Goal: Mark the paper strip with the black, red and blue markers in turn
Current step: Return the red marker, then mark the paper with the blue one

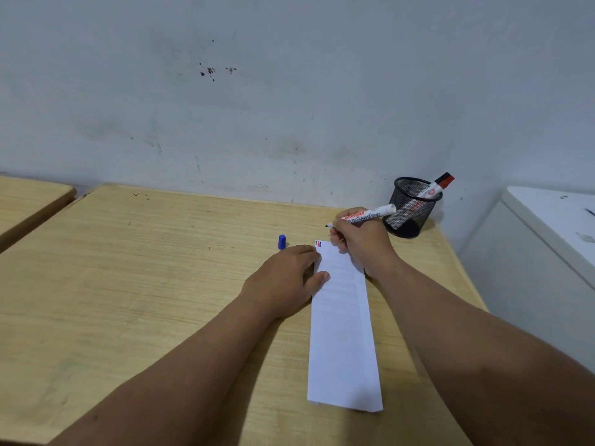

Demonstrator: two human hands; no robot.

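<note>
Head view. The paper strip (341, 323) lies flat on the tabletop (145, 284), its long axis running away from the person. It serves as the landmark for all positions below.

Handling, as a judgement: the strip is thin, light and limp. It is likely to slide or curl under a pen tip unless pinned down. Hold it by pressing flat on a bare margin, clear of the marks.

Left hand (286, 278): rests palm down on the left edge of the strip near its far end, fingers loosely together, thumb lying on the paper. It pins the sheet; it pinches nothing.

Right hand (360, 243): sits over the far right corner of the strip, fingers closed around an uncapped marker (363, 217). The dark tip points left, clear of the paper and just beyond its far edge. The ink colour cannot be confirmed from the tip alone.

Marks (318, 243): short strokes sit at the far left corner of the strip; red and blue are distinguishable, a dark one seems present.

A blue cap (282, 242) stands on the tabletop just left of the strip's far end.

A black mesh cup (410, 207) stands beyond the strip, to the right, holding a red-capped marker (438, 186).

Legible text: the barrel of the held marker reads "SNOWMAN" in red and "boardmarker" beneath. The label on the marker in the cup is too small to read.
</note>
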